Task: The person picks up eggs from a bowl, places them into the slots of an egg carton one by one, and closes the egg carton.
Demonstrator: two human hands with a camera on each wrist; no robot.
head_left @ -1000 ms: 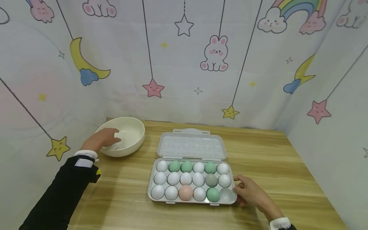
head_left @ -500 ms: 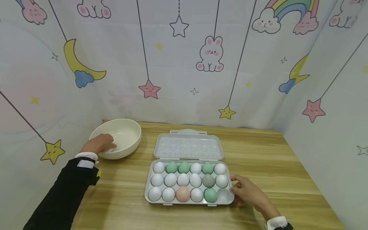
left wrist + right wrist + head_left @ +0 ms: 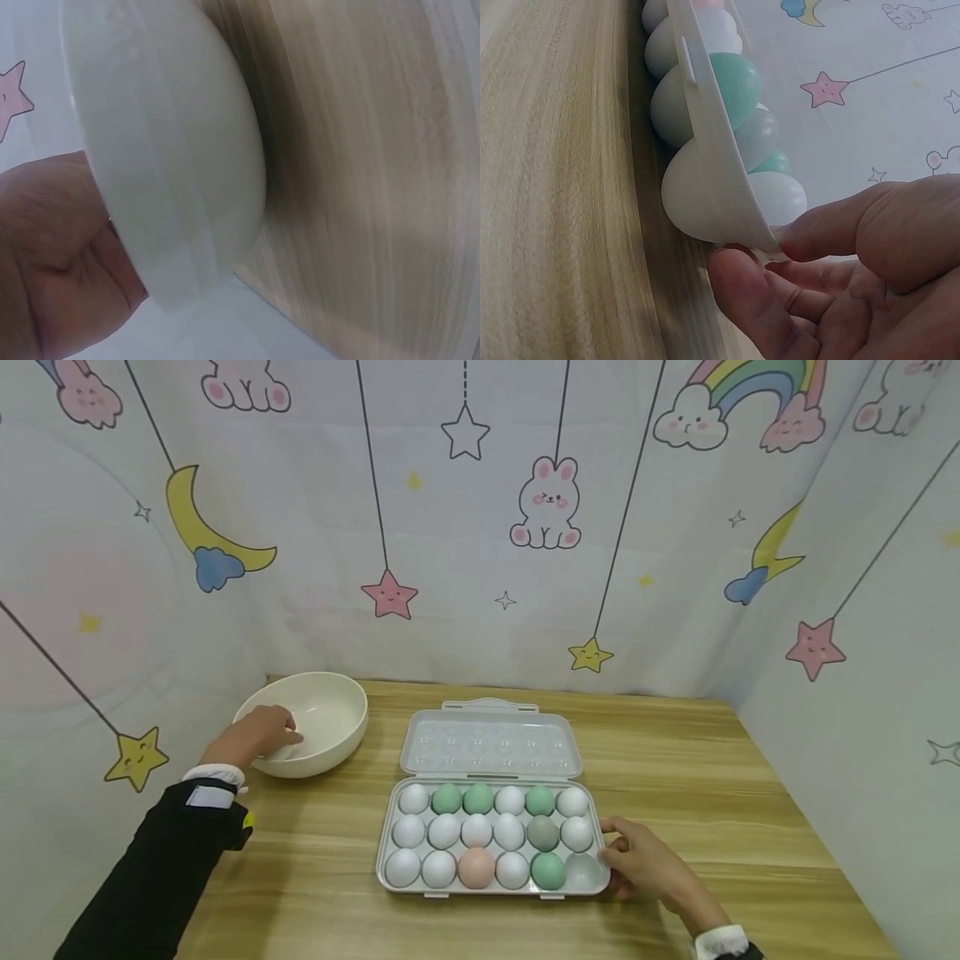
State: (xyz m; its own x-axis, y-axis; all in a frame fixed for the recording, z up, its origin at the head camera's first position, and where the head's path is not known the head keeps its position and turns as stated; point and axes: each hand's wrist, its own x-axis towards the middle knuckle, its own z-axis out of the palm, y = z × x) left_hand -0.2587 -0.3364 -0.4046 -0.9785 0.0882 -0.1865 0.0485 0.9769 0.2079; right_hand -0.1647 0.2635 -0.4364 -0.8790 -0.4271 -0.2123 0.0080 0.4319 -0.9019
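Note:
My left hand (image 3: 253, 735) reaches over the near-left rim of a cream bowl (image 3: 333, 722), its fingers down inside. In the left wrist view the bowl's wall (image 3: 172, 150) hides those fingertips, so whether they hold anything is unclear. With thumb and fingers, my right hand (image 3: 648, 868) pinches the right edge of an egg box (image 3: 583, 870). The right wrist view shows the thumb (image 3: 810, 238) on the box's rim and a finger beneath. White and green eggs, one grey-green egg (image 3: 543, 833) and one pinkish egg (image 3: 476, 867) fill the cups, except the front-right cup, which is empty.
The clear lid (image 3: 491, 747) of the egg box lies folded back behind it. Both bowl and box stand on a wood-grain table (image 3: 660, 760). Printed white cloth (image 3: 465, 527) hangs at the back and both sides.
My left hand has lowered deeper into the bowl, and its fingers have drawn in from their earlier spread. The right hand keeps its grip on the egg box. The head view has shifted slightly.

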